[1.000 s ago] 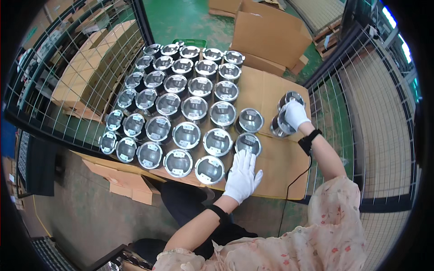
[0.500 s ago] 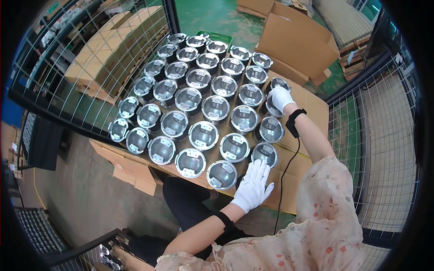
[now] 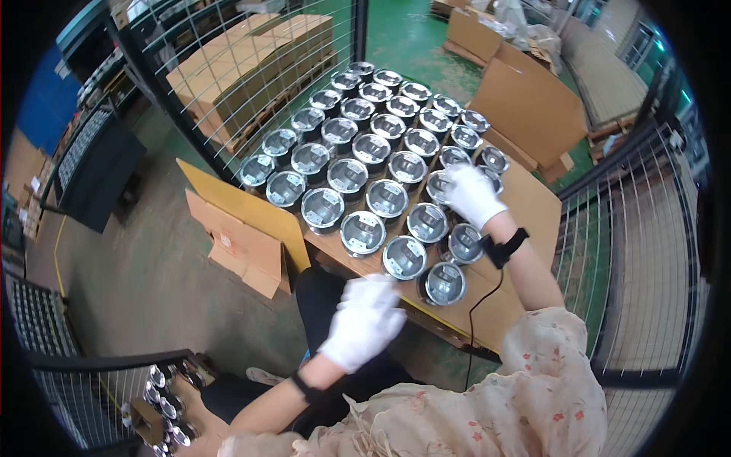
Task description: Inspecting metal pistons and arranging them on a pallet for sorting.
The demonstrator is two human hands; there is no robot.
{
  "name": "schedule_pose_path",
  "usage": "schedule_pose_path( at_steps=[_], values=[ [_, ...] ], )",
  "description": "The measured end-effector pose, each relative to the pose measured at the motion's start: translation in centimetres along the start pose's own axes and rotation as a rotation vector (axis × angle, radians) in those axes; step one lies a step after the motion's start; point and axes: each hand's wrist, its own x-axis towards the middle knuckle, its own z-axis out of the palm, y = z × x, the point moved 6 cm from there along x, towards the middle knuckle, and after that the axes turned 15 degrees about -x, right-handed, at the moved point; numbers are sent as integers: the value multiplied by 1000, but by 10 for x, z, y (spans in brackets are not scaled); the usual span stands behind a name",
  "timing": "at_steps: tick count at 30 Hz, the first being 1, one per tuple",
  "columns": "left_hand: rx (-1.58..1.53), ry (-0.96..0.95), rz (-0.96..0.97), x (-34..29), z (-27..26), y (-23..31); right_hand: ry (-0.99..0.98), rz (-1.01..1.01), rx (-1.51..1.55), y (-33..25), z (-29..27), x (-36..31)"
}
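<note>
Several rows of shiny round metal pistons stand close together on a brown cardboard sheet. My right hand, in a white glove with a black wrist strap, grips the top of one piston in the right part of the rows, beside its neighbours. My left hand, also in a white glove, hovers blurred below the near edge of the sheet, fingers loosely apart and holding nothing. The nearest pistons to it are the two at the front edge.
Stacked cardboard boxes sit behind a wire mesh panel at the back left. A flattened carton stands behind the rows. Folded cardboard hangs at the left front. More metal parts lie at lower left. Mesh fencing runs on the right.
My right hand moved from the far right edge of the rows onto a piston further in. My left hand drew back off the front row toward my body.
</note>
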Motion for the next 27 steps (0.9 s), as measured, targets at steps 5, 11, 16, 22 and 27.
schedule_pose_path(
  at_steps=[5, 11, 16, 22, 27],
  values=[
    [574, 245, -520, -201, -133, -58, -52, -351, 290, -174, -25, -56],
    [726, 639, -1130, -450, -202, -28, -63, -704, 598, -354, -34, -106],
    [681, 778, -1724, -614, -127, -9, -192, -948, 533, -482, -37, -160],
    [403, 1397, -2214, -719, 41, 37, -277, -1224, 450, -566, -60, -246],
    [581, 1344, -2270, -735, 70, 37, -247, -1226, 358, -572, -46, -245]
  ],
)
